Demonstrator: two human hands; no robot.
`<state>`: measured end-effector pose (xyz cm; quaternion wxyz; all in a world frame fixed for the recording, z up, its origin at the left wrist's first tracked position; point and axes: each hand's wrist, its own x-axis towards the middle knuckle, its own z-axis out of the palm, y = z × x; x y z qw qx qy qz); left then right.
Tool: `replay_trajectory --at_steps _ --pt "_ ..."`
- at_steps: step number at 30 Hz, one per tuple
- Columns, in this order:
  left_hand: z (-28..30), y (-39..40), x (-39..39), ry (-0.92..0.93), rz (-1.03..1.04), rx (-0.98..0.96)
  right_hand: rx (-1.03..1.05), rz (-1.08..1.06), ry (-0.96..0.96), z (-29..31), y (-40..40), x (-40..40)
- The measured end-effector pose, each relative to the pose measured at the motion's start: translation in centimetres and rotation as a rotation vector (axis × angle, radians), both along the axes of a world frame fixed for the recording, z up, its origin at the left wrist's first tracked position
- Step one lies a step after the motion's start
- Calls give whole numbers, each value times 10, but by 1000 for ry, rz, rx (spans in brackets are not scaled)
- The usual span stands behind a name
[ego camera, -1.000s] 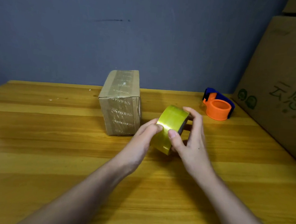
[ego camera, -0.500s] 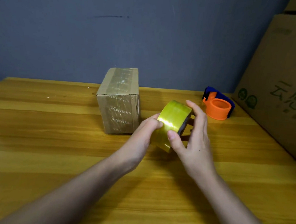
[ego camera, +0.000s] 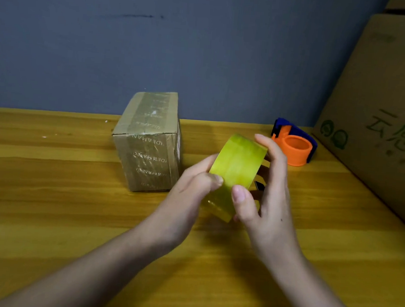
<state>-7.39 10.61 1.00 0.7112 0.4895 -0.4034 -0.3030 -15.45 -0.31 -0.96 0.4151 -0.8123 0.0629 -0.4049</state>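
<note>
The yellow tape roll point(ego camera: 236, 165) stood on edge above the table point(ego camera: 48, 214), core axis running left-right, gripped by left hand point(ego camera: 189, 195) and right hand point(ego camera: 265, 196), between taped box point(ego camera: 149, 145) and orange dispenser point(ego camera: 293, 145).

a wooden table point(ego camera: 48, 214) carried a small taped box point(ego camera: 149, 149). an orange tape dispenser point(ego camera: 293, 149) sat farther right, near a big carton point(ego camera: 379, 113).

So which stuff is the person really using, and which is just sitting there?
In use: yellow tape roll, gripped by the left hand and the right hand.

Just lying about, untouched: small taped box, orange tape dispenser, big cardboard box at the right edge.
</note>
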Motion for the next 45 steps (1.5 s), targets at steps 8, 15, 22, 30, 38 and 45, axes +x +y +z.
replay_trajectory --at_steps 8,15,22,30,38,45 --pt "2 2 -2 -54 80 33 -45 -28 -16 2 2 -3" --pt "1 0 -2 -14 131 52 -85 -47 121 8 -1 -5" --pt "14 0 -2 -25 188 228 -53 77 263 15 -13 -11" --pt "7 4 10 -163 226 246 109 108 255 10 -11 -7" --pt "-13 3 19 -195 324 403 -35 5 388 9 -8 -7" --pt "-17 4 23 -231 290 420 -19 -17 381 8 -11 -7"
